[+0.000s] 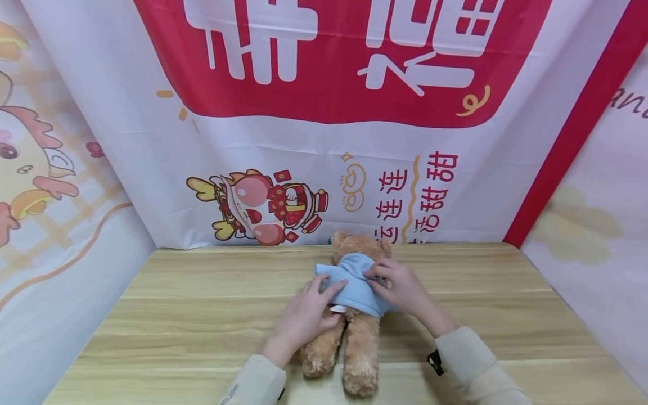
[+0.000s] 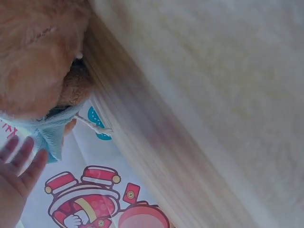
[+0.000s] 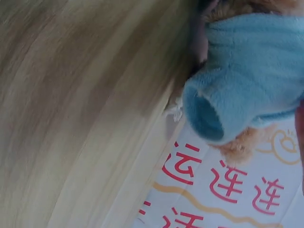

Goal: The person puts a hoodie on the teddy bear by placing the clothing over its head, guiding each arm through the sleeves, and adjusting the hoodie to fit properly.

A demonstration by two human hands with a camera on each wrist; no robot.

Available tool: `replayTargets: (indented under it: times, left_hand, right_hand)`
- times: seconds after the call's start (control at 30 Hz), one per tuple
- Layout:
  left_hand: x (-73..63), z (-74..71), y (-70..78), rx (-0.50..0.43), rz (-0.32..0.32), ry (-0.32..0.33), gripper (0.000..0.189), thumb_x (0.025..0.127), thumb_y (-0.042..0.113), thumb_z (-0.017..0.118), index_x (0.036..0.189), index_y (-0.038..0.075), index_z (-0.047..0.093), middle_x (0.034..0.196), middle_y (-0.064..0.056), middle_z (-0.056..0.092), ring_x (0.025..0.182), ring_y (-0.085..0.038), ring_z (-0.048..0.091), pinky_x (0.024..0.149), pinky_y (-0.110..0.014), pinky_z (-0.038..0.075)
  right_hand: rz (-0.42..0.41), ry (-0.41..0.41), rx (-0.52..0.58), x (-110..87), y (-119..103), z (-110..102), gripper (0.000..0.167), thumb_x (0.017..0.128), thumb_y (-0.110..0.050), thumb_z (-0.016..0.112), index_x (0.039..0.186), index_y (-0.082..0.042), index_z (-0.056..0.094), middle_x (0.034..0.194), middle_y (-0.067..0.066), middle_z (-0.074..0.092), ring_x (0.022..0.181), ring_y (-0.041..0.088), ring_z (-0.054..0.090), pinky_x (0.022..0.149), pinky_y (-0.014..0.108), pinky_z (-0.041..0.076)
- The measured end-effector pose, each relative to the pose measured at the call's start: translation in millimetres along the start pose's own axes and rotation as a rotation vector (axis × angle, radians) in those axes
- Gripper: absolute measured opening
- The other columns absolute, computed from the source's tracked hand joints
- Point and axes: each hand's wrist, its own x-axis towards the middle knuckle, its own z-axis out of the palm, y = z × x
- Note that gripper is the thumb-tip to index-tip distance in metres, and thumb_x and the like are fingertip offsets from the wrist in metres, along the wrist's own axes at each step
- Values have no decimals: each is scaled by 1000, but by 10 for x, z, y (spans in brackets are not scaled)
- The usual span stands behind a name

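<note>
Pale printed cloth (image 1: 30,157) with a cartoon creature hangs at the left, and beside it a white fabric banner (image 1: 152,169), with a red panel (image 1: 329,104) of large white characters, drops to the far edge of a light wood-grain bench (image 1: 212,315). Low on the banner, left of its middle, a red-and-yellow cartoon figure (image 1: 253,208) is printed sideways.

From the lower left, a beige sleeve (image 1: 258,382) leads to the person's left hand (image 1: 306,315), which touches the left part of a light-blue soft fabric top (image 1: 354,295). Its fingers are spread; the left wrist view shows three of them apart from one another beside the cloth.

Wearing the top, a shaggy brown plush bear (image 1: 361,351) lies near the middle of the bench, head at the far edge by the banner, legs toward the person. A teal oval disc on a pale cord (image 2: 99,122) shows by the bench's edge, and a small white tag (image 1: 338,309) pokes out under the hem.

Right of these, the right hand (image 1: 405,284) pinches the top below the bear's head between thumb and finger. Farther right, a red strip (image 1: 572,129) edges the banner.
</note>
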Motion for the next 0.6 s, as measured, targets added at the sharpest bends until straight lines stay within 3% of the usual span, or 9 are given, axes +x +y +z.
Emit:
replayTargets:
  times: [0.07,0.1,0.3,0.43,0.53,0.6]
  left_hand:
    - [-2,-5,-21,14,31,11,65,81,36,72,139,22,48,145,-10,44,124,-29,53,96,-43,50]
    - [-2,-10,-29,9,45,12,64,81,35,72,139,19,49,147,-9,43,128,-28,50,101,-43,47]
    - [8,-22,-42,-59,49,-45,63,83,30,71,138,10,47,152,-8,39,137,-26,43,109,-43,41]
    - [21,-21,-56,-107,38,-77,66,84,29,69,140,8,42,151,-9,40,137,-27,41,110,-45,38]
    - [31,-27,-76,-149,25,-93,70,82,33,68,142,11,39,150,-8,41,139,-27,40,112,-48,34]
    - [38,-35,-83,-180,9,-106,72,83,40,67,142,13,39,150,-7,41,140,-27,38,114,-50,31]
  right_hand:
    - [64,-73,72,-16,-3,-43,24,79,-4,74,103,-8,70,98,5,66,81,15,61,68,29,54]
    - [91,-105,97,-24,-2,-63,28,80,-5,73,107,-7,67,103,6,65,86,16,61,72,32,55]
    - [165,-242,117,-100,48,-135,41,79,-12,75,117,-8,59,125,12,56,115,31,56,93,48,50]
    - [219,-318,103,-172,84,-153,54,75,-17,79,125,-14,59,124,14,51,110,32,55,90,46,50]
    - [275,-412,118,-233,118,-138,73,74,-19,80,139,-21,47,122,15,47,103,27,54,84,41,50]
    - [304,-466,131,-269,138,-118,84,74,-19,80,146,-25,37,126,18,44,106,30,54,87,45,51]
